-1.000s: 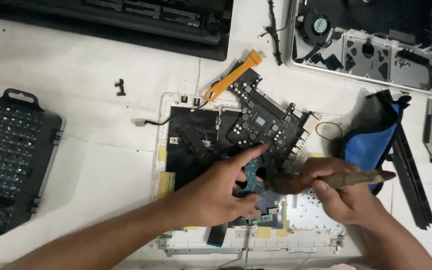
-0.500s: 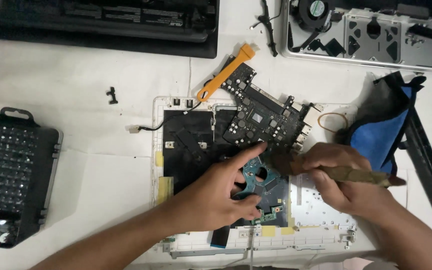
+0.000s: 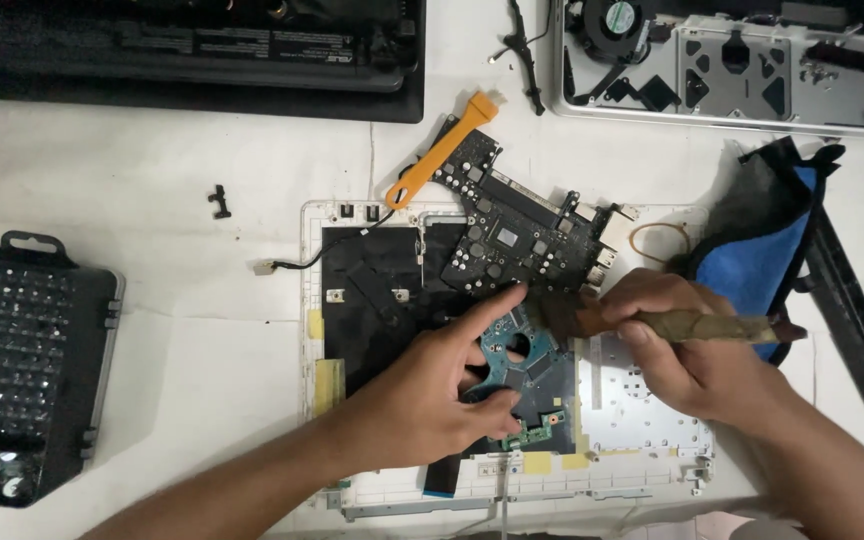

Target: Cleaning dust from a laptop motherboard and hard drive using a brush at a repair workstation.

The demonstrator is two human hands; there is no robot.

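Fingers of the left hand (image 3: 432, 395) are spread over a small blue-green bare circuit board with a round cut-out (image 3: 524, 372), the index fingertip stretched to its upper edge and the thumb pressed at its lower edge, so that the board is pinned rather than lifted. It is seen lying inside the opened white plastic laptop shell (image 3: 642, 400), just below a larger black motherboard (image 3: 522, 228). The right hand (image 3: 687, 350) is closed around the handle of a worn brown brush (image 3: 672, 324), whose dark bristles are held against the board's upper right corner.

The board is judged light, thin, stiff and fragile; it would best be taken by its bare edges, away from the soldered parts and the small green connector strip.

Counted: one blue-green board, one black motherboard, one brush, one orange plastic pry tool (image 3: 442, 148), one black screwdriver-bit case (image 3: 22, 375), one blue and black cloth (image 3: 762, 240).
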